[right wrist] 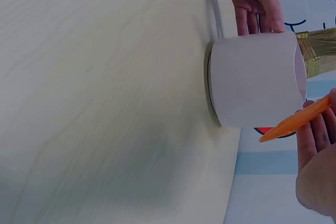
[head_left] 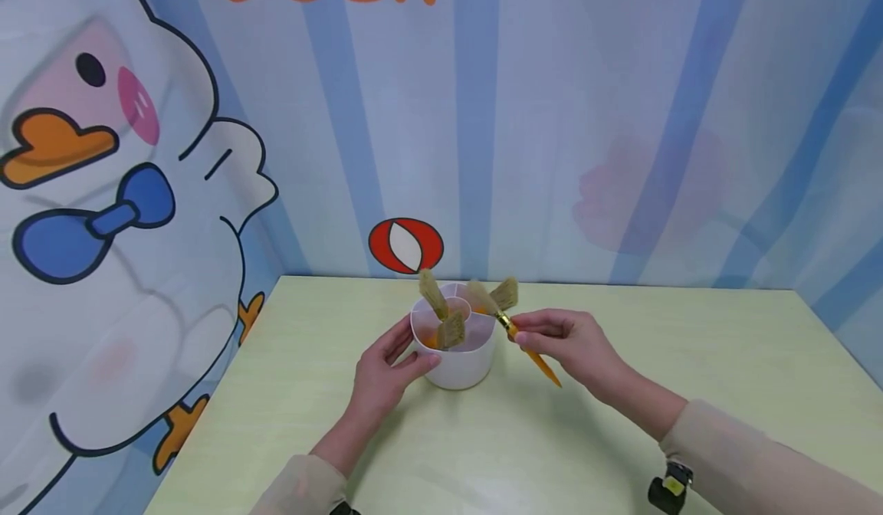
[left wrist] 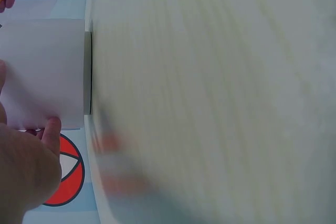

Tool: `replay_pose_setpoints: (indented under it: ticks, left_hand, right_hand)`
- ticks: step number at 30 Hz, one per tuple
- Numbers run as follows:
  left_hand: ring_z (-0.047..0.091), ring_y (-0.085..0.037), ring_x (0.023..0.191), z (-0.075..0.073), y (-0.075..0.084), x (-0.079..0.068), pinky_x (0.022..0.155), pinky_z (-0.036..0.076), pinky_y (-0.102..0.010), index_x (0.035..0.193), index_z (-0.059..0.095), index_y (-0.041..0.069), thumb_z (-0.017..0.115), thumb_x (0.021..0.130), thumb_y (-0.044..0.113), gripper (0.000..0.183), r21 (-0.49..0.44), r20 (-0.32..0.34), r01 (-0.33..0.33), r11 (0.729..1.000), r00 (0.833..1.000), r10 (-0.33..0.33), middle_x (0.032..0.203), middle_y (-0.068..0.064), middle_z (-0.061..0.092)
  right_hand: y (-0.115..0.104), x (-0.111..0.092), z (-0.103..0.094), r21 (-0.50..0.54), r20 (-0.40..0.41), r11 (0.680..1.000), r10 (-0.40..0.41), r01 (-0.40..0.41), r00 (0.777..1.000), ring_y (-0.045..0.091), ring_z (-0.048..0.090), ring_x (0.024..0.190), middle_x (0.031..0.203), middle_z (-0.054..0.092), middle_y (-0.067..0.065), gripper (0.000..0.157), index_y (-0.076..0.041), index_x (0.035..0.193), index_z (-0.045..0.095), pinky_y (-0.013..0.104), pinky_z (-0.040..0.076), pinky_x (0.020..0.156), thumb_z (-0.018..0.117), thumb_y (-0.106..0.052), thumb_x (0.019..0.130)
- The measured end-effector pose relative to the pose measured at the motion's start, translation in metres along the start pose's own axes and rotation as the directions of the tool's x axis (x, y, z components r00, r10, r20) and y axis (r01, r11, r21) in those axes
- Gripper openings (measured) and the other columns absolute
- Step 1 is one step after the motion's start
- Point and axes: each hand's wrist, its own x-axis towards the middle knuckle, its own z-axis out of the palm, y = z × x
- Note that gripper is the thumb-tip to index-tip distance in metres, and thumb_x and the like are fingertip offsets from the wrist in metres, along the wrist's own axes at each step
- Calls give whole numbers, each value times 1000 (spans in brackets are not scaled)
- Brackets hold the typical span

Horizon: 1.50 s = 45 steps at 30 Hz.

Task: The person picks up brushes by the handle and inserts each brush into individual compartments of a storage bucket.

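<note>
A white round pen holder [head_left: 461, 371] with inner dividers stands on the table in the head view. My left hand [head_left: 382, 375] holds its left side, thumb at the front of the rim and fingers round the side. Between thumb and fingers, my right hand [head_left: 569, 344] pinches a paintbrush [head_left: 540, 362] with an orange handle. Its pale bristles point up and left over the holder's right rim, the handle tip down to the right. Bristle heads of other brushes stick up from the holder: a left brush [head_left: 432, 295], a front brush [head_left: 451, 332] and a right brush [head_left: 507, 293].
The pale wood-grain table [head_left: 655, 392] reaches back to a blue striped cloth backdrop [head_left: 538, 116] with a printed duck [head_left: 138, 331] at left. A dark wrist device [head_left: 671, 487] sits by the right sleeve.
</note>
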Motion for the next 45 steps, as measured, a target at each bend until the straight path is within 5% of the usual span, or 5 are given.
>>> replay_pose_setpoints:
  ticks: [12, 23, 34, 45]
  left_hand:
    - [49, -30, 150, 1, 1, 0, 109, 54, -43, 160, 52, 18, 90, 90, 23, 79, -1, -2, 11, 1000, 1000, -11, 163, -6, 51]
    - [51, -29, 149, 1, -1, 2, 108, 55, -42, 160, 52, 20, 91, 88, 28, 82, 20, -16, 19, 1000, 1000, -19, 162, -3, 52]
    - [49, -30, 150, 3, 0, 1, 109, 54, -43, 160, 52, 19, 90, 90, 26, 80, 19, -15, 19, 1000, 1000, -19, 163, -4, 51]
    - [51, -29, 149, 3, -1, 1, 109, 54, -42, 159, 53, 19, 91, 89, 26, 80, 21, -18, 5, 1000, 1000, -5, 162, -4, 53]
  right_hand:
    - [1, 25, -1, -37, -35, 999, 8, -9, 999, 21, 78, 105, 117, 80, 12, 34, -1, 131, 74, 30, 63, 94, 77, -17, 101]
    - [-10, 36, 11, 209, -47, 977, 49, -38, 998, 29, 75, 118, 130, 74, 21, 46, 6, 141, 64, 41, 59, 105, 71, -21, 105]
    - [-17, 53, 27, 398, -129, 917, 86, -28, 988, 27, 74, 119, 128, 76, 13, 39, 4, 141, 61, 35, 59, 104, 66, -16, 108]
    - [-20, 67, 42, 596, -211, 803, 157, 0, 965, 17, 77, 107, 127, 73, 10, 37, 1, 140, 61, 31, 59, 102, 67, -14, 107]
